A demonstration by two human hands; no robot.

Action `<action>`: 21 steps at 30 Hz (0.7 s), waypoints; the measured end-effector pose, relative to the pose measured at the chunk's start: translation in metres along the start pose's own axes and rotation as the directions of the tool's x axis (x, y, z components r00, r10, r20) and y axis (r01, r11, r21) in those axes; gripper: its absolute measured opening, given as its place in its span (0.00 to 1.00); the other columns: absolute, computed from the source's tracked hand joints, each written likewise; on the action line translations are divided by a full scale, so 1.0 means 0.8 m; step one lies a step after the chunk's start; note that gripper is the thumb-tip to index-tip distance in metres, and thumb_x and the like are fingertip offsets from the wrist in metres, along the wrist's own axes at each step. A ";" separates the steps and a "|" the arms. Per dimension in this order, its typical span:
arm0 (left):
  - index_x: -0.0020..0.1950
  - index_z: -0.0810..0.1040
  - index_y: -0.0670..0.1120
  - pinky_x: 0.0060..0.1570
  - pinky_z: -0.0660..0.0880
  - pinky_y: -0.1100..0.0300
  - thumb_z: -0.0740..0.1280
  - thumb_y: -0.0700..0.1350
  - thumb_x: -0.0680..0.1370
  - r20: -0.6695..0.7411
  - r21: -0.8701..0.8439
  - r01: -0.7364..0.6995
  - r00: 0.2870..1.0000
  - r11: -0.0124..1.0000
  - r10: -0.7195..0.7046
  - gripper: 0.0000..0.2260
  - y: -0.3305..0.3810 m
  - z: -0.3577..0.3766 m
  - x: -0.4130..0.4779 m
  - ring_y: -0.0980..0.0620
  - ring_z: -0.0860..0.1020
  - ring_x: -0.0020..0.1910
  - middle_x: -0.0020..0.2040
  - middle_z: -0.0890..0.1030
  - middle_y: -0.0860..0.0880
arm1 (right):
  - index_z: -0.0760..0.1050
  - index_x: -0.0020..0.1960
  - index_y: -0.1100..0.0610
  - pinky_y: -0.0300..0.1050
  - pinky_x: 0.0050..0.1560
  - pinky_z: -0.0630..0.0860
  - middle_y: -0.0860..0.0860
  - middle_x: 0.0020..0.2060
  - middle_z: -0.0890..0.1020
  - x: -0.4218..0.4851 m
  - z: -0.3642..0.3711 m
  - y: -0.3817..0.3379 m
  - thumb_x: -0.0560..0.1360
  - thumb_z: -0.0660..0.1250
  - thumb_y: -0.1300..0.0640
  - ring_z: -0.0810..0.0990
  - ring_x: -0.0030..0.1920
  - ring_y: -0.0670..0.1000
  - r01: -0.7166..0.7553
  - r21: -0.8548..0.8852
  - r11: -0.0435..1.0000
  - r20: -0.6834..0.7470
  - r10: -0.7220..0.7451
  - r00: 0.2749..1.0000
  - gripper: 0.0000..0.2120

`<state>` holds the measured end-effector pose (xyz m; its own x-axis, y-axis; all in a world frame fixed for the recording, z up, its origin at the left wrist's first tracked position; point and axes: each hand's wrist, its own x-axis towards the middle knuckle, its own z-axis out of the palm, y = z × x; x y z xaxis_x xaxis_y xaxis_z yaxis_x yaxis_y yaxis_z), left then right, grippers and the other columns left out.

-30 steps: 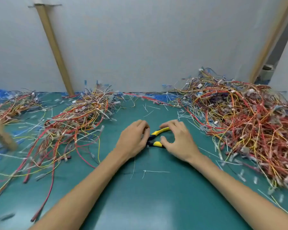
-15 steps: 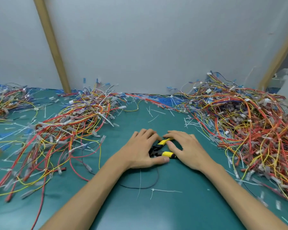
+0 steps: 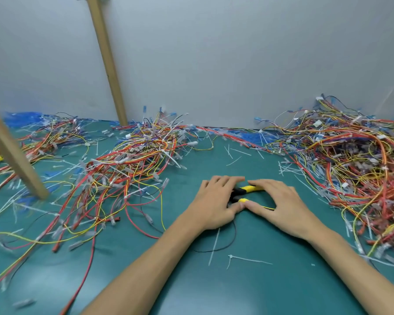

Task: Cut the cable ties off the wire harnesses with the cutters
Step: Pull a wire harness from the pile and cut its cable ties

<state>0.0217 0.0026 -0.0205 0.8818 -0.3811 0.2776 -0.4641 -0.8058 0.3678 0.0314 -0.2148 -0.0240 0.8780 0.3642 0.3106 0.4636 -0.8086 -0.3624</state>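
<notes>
Both ends of the cutters (image 3: 251, 189) are covered: left hand (image 3: 214, 202) at 9 o'clock, right hand (image 3: 282, 205) at 3 o'clock, fingers (image 3: 228, 179) laid straight.

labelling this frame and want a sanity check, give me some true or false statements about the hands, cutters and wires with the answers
1. The left hand and the right hand both rest on the cutters. True.
2. The cutters are raised above the green mat. False: they lie on it.
3. The left hand grips a wire bundle. False: it holds none; the harnesses lie in piles on the mat.
4. Loose cable ties lie on the mat between the forearms. True.
5. The cutters' handles are yellow and black. True.
</notes>
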 end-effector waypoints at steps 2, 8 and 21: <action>0.76 0.63 0.54 0.69 0.60 0.52 0.63 0.63 0.79 -0.049 0.022 0.085 0.995 0.996 -0.083 0.28 -0.003 -0.002 0.000 0.52 0.64 0.72 0.71 0.71 0.54 | 0.69 0.70 0.39 0.40 0.65 0.58 0.35 0.65 0.72 0.000 0.002 0.002 0.70 0.54 0.21 0.66 0.70 0.40 -0.018 -0.017 1.000 0.011 0.018 1.000 0.35; 0.68 0.71 0.53 0.64 0.63 0.54 0.62 0.60 0.80 -0.117 0.063 0.219 0.971 0.974 -0.211 0.19 -0.019 -0.009 0.002 0.51 0.67 0.68 0.64 0.73 0.54 | 0.63 0.75 0.37 0.41 0.72 0.52 0.39 0.72 0.67 -0.004 -0.001 0.002 0.72 0.53 0.23 0.59 0.75 0.40 -0.048 -0.041 0.998 0.053 0.050 0.997 0.35; 0.68 0.69 0.53 0.66 0.60 0.54 0.60 0.58 0.81 -0.118 0.058 0.213 0.972 0.975 -0.206 0.18 -0.021 -0.006 0.003 0.51 0.66 0.66 0.63 0.71 0.54 | 0.63 0.74 0.37 0.44 0.72 0.55 0.39 0.74 0.65 -0.003 -0.003 0.001 0.76 0.50 0.30 0.55 0.78 0.41 -0.119 -0.052 0.992 0.052 0.122 0.991 0.29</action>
<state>0.0313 0.0176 -0.0215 0.9423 -0.1513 0.2987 -0.2597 -0.8934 0.3667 0.0296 -0.2172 -0.0229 0.9330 0.2867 0.2177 0.3489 -0.8692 -0.3504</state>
